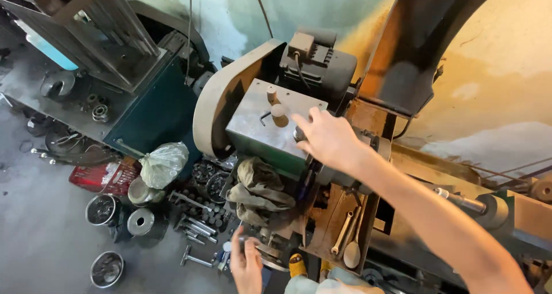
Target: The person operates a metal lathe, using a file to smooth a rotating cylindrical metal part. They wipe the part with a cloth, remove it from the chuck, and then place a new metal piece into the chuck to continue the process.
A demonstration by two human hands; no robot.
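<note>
Two hands at a lathe: right hand [328,138] spread open, fingertips resting on the grey headstock cover [270,124] near its knobs, gripping nothing; left hand [246,265] low, half-curled by the chuck [270,254], grasp unclear.

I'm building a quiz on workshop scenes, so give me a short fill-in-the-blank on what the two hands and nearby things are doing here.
1. The right hand rests on top of the lathe headstock, beside two short ____ knobs.
2. The left hand reaches low toward a round metal ____ at the machine's front.
3. A crumpled ____ lies draped on the machine between the two hands.
4. A clear plastic ____ sits on the floor by a red basket.

Missing words: cylindrical; handwheel; rag; bag
</note>
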